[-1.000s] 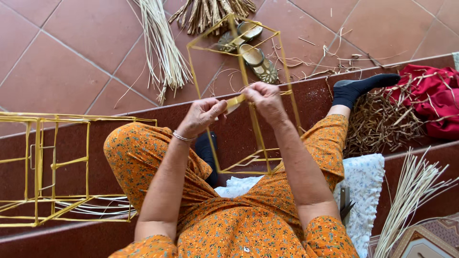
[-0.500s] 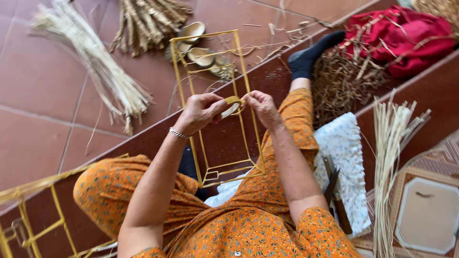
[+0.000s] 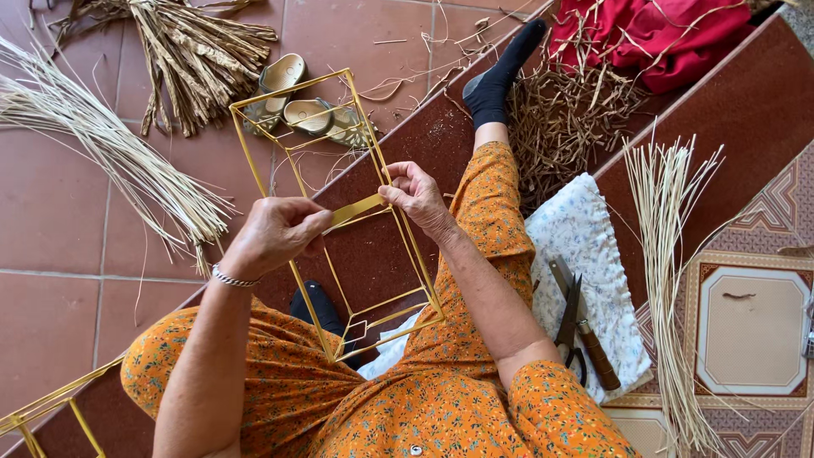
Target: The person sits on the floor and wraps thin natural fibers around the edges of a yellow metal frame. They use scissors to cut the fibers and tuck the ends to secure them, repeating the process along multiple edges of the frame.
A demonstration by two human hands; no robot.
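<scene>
Left hand (image 3: 273, 235) grip closed, pinching one end of a flat yellow strip (image 3: 356, 210). Right hand (image 3: 415, 193) grip narrow, fingertips on the other end of the strip where it meets a rod of the yellow wire frame (image 3: 386, 182). Strip spans the frame's width, slightly tilted, taut between both hands.

Frame is a tall box of thin rods, its near end resting in the lap against the orange floral clothing (image 3: 398, 416), its far end reaching out over the tile floor (image 3: 68, 212) and overlapping a pair of sandals (image 3: 305, 110) seen through it. Dark red step edge (image 3: 407, 127) runs diagonally under the frame.

Room: left of the left hand, a bundle of pale reeds (image 3: 110, 161) lies close to the frame's far corner, with bare tile beyond; a darker straw bundle (image 3: 195, 59) sits farther up. Right of the right forearm, scissors (image 3: 570, 318) and a wooden-handled tool (image 3: 593, 352) lie on a white patterned cloth (image 3: 585, 246), close to the elbow. A loose pile of brown fibre (image 3: 568, 119) and red cloth (image 3: 661, 38) sit beyond the socked foot (image 3: 500, 72). More pale reeds (image 3: 670, 254) fan out on the far right. Corner of a second yellow frame (image 3: 42, 411) at bottom left, well apart.
</scene>
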